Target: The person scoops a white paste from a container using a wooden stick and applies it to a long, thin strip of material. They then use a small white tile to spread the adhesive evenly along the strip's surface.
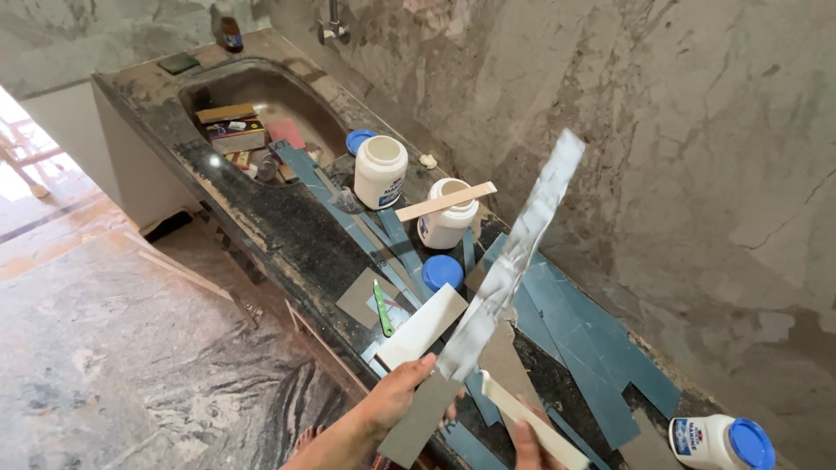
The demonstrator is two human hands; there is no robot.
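Left hand (pixel 396 396) is closing its fingers round the lower grey end of a long strip (pixel 509 261), thumb on top, and is holding it up slanted so its glue-whitened length is rising toward the wall above the desk (pixel 287 235). Right hand (pixel 527 444) is showing only at the bottom edge, and it is gripping a pale stick (pixel 531 422) smeared with glue, its tip lying just beside the strip's lower part; how far those fingers are curling I cannot tell. A white offcut (pixel 422 329) is lying right behind the left thumb. Blue laminate pieces (pixel 575 339) are spreading over the desk under and behind the strip, with a green cutter (pixel 383 309) and a blue lid (pixel 442 272) near them. Two white jars are standing further back: one (pixel 380 171) is open and empty-looking at the mouth, the other (pixel 446 218) is carrying a wooden stick (pixel 446 201) across its opening. A third jar (pixel 718 442), capped blue, is lying on its side at the right. The sink (pixel 313 109) at the far end is holding small boxes (pixel 233 129), a pink block and scraps.
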